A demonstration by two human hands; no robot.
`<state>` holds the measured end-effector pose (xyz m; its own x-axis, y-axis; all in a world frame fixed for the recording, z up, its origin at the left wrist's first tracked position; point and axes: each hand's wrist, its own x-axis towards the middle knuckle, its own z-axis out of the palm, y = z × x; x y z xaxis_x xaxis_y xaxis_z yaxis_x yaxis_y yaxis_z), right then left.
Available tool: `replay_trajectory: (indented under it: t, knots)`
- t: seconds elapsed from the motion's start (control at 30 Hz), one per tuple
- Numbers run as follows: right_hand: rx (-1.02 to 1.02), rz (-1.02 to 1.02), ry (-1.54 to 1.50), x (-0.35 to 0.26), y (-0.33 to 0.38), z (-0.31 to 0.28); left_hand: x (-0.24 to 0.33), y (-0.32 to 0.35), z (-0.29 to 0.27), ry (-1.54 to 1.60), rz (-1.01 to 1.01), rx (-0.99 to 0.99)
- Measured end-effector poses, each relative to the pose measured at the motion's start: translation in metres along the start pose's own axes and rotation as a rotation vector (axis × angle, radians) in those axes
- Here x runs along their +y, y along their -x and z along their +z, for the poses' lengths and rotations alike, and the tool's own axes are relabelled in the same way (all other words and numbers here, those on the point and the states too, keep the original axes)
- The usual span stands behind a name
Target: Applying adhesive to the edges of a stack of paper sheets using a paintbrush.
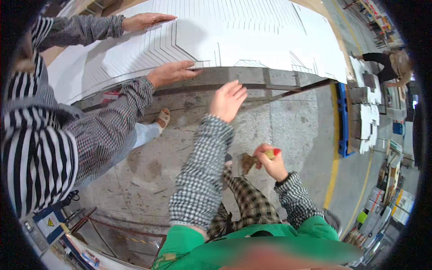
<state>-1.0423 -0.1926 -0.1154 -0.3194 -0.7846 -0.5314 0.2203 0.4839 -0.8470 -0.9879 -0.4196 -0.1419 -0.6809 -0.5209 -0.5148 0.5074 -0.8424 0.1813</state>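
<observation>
- Holding anything?
- Right hand (271, 164) wrapped round a brush-like tool (247, 164), likely to leave its brown end free; it's short of the lined white sheet (252, 42).
- Left hand (228, 101)?
- Loosely open, empty, near sheet's edge.

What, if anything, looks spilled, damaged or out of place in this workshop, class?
Dark blotches mark the concrete floor, below the co-worker's sandal in the picture. They stand out against paler concrete; whether stain or spill, I cannot tell. The right hand grips a tool too blurred to judge.
</observation>
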Motion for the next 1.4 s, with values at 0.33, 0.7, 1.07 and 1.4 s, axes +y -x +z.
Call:
replay_trajectory:
  t: [0.33, 0.7, 1.07, 1.4]
  knots:
    - [0.057, 0.039, -0.172, 0.014, -0.010, -0.020, 0.041, -0.018, 0.036, 0.145, 0.117, 0.081]
    - [0.017, 0.036, -0.199, 0.007, -0.028, -0.016, 0.069, 0.003, 0.036, 0.172, 0.073, 0.042]
    - [-0.020, -0.025, -0.185, 0.018, -0.033, -0.031, 0.099, 0.021, 0.009, 0.074, 0.217, 0.155]
    - [0.007, -0.004, -0.164, 0.019, -0.032, -0.030, 0.079, 0.011, 0.003, 0.000, 0.288, 0.153]
